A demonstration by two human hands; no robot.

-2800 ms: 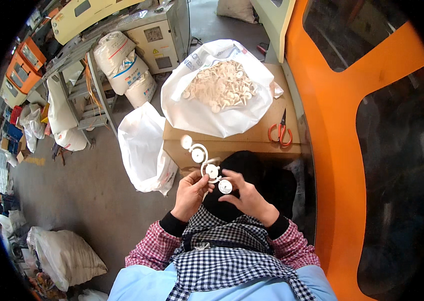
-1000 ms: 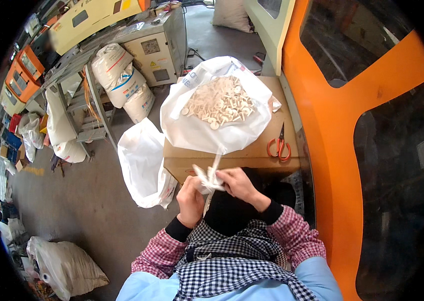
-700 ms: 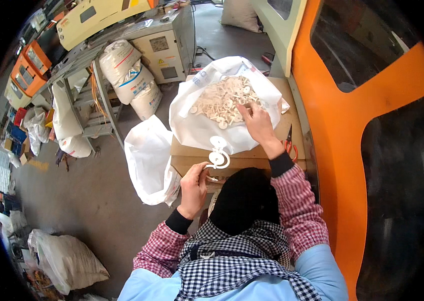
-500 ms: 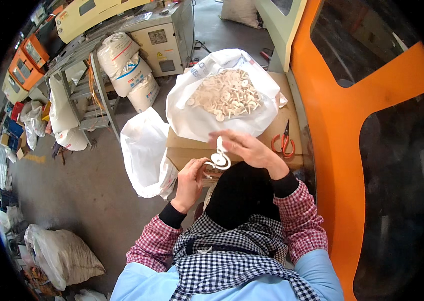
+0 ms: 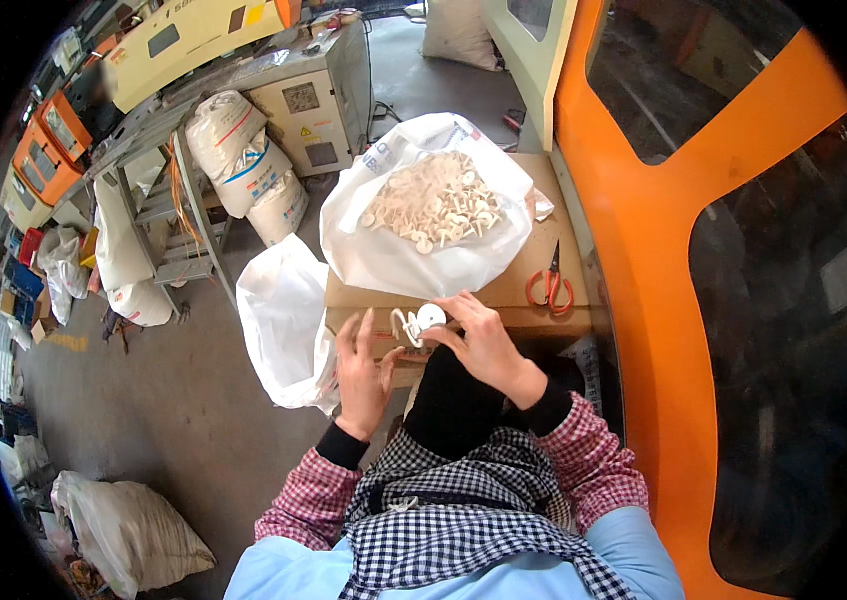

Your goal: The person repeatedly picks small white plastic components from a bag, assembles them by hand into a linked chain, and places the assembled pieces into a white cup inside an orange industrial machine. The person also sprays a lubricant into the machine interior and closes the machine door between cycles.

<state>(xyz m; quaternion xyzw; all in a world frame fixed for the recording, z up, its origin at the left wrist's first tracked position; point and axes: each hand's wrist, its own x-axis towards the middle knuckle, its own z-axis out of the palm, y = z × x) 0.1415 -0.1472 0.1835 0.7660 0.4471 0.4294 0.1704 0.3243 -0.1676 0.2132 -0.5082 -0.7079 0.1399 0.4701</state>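
My right hand [image 5: 491, 350] pinches a white plastic piece [image 5: 430, 317] between thumb and fingers. The piece has a round disc at one end and thin curved arms reaching left. Facing it, my left hand [image 5: 363, 375] is open, fingers spread, its thumb close to the curved arms; I cannot tell whether they touch. Beyond both hands, a wide-mouthed white bag [image 5: 413, 262] rests on a cardboard box [image 5: 513, 316]. Inside it lies a heap of small white disc-and-stem parts [image 5: 443, 215].
Red-handled scissors [image 5: 550, 290] lie on the box, right of the bag. A second white bag [image 5: 283, 330] stands open to the left. An orange machine frame [image 5: 663, 300] walls off my right side. Stacked full sacks [image 5: 248, 165] lean by a metal step frame [image 5: 188, 265].
My left hand has let go of the white piece and opened. My right hand has come down and now grips the piece by its disc. The view has shifted slightly.
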